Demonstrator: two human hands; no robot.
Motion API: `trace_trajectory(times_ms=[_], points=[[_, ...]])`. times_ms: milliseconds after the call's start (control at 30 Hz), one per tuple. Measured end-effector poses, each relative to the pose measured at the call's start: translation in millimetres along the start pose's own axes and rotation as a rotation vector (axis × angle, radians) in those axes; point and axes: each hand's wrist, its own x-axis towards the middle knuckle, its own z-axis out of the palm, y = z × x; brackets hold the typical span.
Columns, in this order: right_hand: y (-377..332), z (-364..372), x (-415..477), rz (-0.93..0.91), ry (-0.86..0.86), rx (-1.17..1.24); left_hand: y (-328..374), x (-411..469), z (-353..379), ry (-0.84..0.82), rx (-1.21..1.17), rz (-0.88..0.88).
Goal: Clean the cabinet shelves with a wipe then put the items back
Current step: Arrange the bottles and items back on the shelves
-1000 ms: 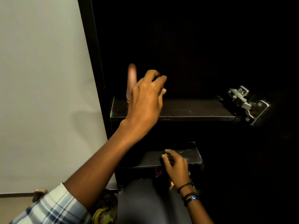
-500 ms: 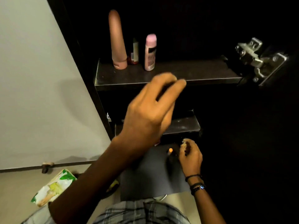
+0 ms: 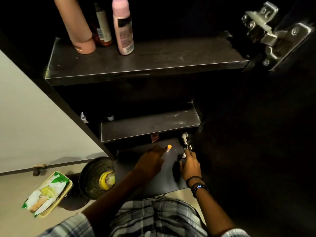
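Dark cabinet's bottom shelf [image 3: 123, 158] is reached; above it, a small pale item [image 3: 183, 155] is gripped by the right hand [image 3: 190, 166]; whether the left hand [image 3: 150, 162] is grasping cannot be told.

The top shelf [image 3: 153, 65] and the middle shelf [image 3: 150, 124] are black with a dull grey sheen and pale smudges. At the far left of the top shelf the tall tube [image 3: 77, 26] is peach-pink, the bottle [image 3: 102, 26] behind it is dark with a pale label, and the spray can [image 3: 123, 29] to the right is pale pink with a brighter pink cap. The hinge [image 3: 273, 33] at far right is silver. A small cap [image 3: 169, 146] lower down glows orange. The wall [image 3: 25, 117] at left is off-white and the floor [image 3: 17, 194] beige. The wipe pack [image 3: 47, 192] is white, green and yellow. The bucket [image 3: 90, 175] is dark grey, its banana peel [image 3: 104, 181] yellow. The near shirt [image 3: 153, 218] is blue-grey and white plaid. The bracelets [image 3: 199, 186] are black, with one blue bead.
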Motion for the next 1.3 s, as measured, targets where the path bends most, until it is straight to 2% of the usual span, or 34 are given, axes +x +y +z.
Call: trace_trajectory(times_ms=[133, 400, 500, 633, 733, 833, 1033, 1100, 1300], points=[[9, 5, 16, -0.096, -0.086, -0.128, -9, 35, 34, -0.134, 0.051, -0.04], [29, 16, 38, -0.125, -0.234, -0.316, -8, 90, 73, -0.098, 0.201, -0.124], [35, 18, 39, -0.135, -0.243, -0.303, -19, 96, 81, -0.075, 0.193, -0.161], [38, 18, 32, -0.144, -0.181, -0.198, -27, 82, 71, -0.064, 0.179, -0.121], [35, 15, 21, -0.197, -0.085, -0.072, -16, 61, 57, 0.057, 0.149, -0.128], [17, -3, 9, -0.301, 0.077, 0.114, -11, 30, 32, 0.188, 0.007, -0.11], [-51, -45, -18, -0.527, 0.32, 0.418, 18, -57, -63, 0.596, -0.209, -0.172], [-79, -51, -24, -0.592, 0.333, 0.486, 22, -78, -86, 0.679, -0.175, -0.174], [-160, -52, -22, -0.746, 0.208, 0.653, 19, -92, -128, 0.714, -0.049, -0.245]])
